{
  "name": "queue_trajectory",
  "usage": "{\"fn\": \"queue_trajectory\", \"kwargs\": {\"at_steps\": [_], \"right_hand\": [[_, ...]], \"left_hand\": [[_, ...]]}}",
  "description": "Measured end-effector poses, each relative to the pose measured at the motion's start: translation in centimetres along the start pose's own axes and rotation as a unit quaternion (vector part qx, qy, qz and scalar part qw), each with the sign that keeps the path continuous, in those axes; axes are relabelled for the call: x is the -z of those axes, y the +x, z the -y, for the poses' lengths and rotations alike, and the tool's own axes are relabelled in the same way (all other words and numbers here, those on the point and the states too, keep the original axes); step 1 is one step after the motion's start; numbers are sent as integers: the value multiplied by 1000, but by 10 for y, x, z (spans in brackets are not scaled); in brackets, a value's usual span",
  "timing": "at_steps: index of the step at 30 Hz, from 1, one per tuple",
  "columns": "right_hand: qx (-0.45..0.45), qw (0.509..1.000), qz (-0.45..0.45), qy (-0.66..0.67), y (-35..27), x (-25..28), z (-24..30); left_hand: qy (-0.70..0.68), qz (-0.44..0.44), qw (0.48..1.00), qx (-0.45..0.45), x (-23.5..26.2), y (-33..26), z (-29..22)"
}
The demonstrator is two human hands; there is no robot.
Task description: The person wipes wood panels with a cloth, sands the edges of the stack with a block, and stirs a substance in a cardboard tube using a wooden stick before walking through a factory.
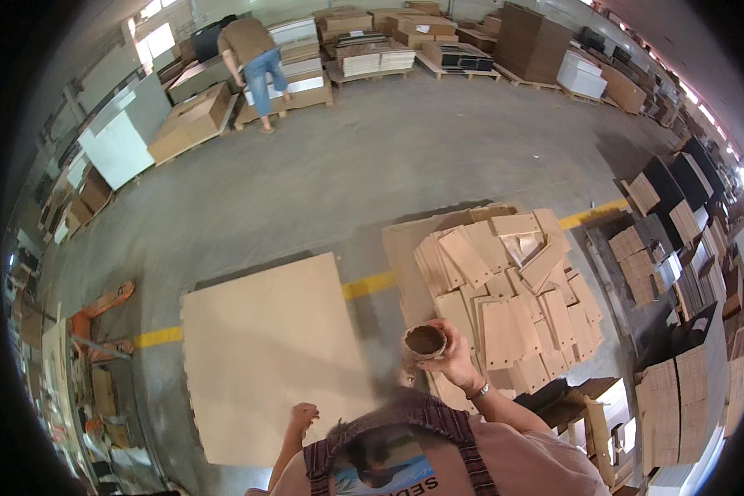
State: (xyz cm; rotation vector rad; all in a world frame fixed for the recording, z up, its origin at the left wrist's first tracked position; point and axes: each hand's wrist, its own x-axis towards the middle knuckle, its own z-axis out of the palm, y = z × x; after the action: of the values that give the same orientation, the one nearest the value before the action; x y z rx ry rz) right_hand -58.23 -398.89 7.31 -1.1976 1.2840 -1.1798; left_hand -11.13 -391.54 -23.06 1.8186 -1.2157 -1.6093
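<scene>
In my right hand [459,357], its wrist wearing a metal band, is a round, pale-rimmed object with a brown inside [426,341]. Whether it is a cup or a roll of tape I cannot tell. My fingers wrap its right side above the near edge of a heap of light wooden boards [504,314]. The boards have small holes near their ends. My left hand [304,415] hangs low over the near part of a large flat beige panel [264,339], fingers curled, with nothing visible in them.
An orange pallet jack [99,322] stands at the left. A yellow floor line [368,286] passes behind the panel. Strapped board stacks [674,405] line the right side. At the far left, a person [252,62] bends over pallets of boxes [285,95].
</scene>
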Motion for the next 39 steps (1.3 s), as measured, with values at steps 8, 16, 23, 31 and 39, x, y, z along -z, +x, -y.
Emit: {"fn": "queue_trajectory", "kwargs": {"at_steps": [8, 16, 23, 31, 39], "right_hand": [[-22, 999, -41, -27, 126, 64, -8], [-26, 998, -63, -13, 266, 72, -8], [13, 995, -93, -22, 470, 68, -5], [53, 999, -5, -9, 678, 18, 26], [30, 993, 84, 78, 858, -17, 13]], "left_hand": [[109, 33, 988, 108, -27, 109, -81], [386, 117, 911, 87, -28, 283, -77], [266, 7, 963, 32, 12, 490, -240], [136, -164, 977, -12, 110, 606, -442], [206, -110, 971, 60, 125, 671, -472]]}}
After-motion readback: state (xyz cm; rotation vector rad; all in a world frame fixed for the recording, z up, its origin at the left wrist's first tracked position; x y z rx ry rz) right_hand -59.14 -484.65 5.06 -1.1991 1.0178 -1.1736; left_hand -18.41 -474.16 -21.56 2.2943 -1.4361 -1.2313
